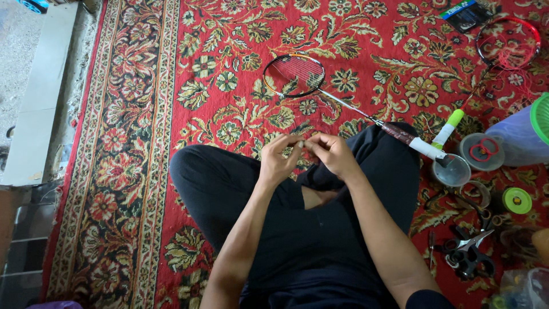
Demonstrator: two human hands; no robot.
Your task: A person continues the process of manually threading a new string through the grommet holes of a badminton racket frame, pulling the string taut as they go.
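Badminton racket (320, 86) lies flat on the red patterned carpet (143, 114) just ahead of the person's crossed legs in black trousers (229, 183), head to the far side, wrapped handle toward the right knee. Left hand (278, 157) and right hand (331, 153) meet above the lap, fingertips (300, 144) pinched together, nearly touching each other. Something thin seems held between them, too small to identify; cannot tell if it is string. Fingers of both hands are curled in, thumbs pressed to forefingers, not spread. Neither hand touches the racket; its handle is near the right hand.

Right side of carpet: second racket (508, 43) with a red frame, head at the far right corner, green-and-white grip (449, 129) pointing in. Dark packet (466, 14) beside it at the top edge. Round clear lids (481, 151) with red rings near the handle ends. Pale purple tub (523, 137) with green rim at the right edge. Green-yellow spool (517, 200) lower down. Scissors and pliers (466, 252) lie in a pile near the right knee. Grey concrete ledge (40, 91) runs along the left of the carpet.
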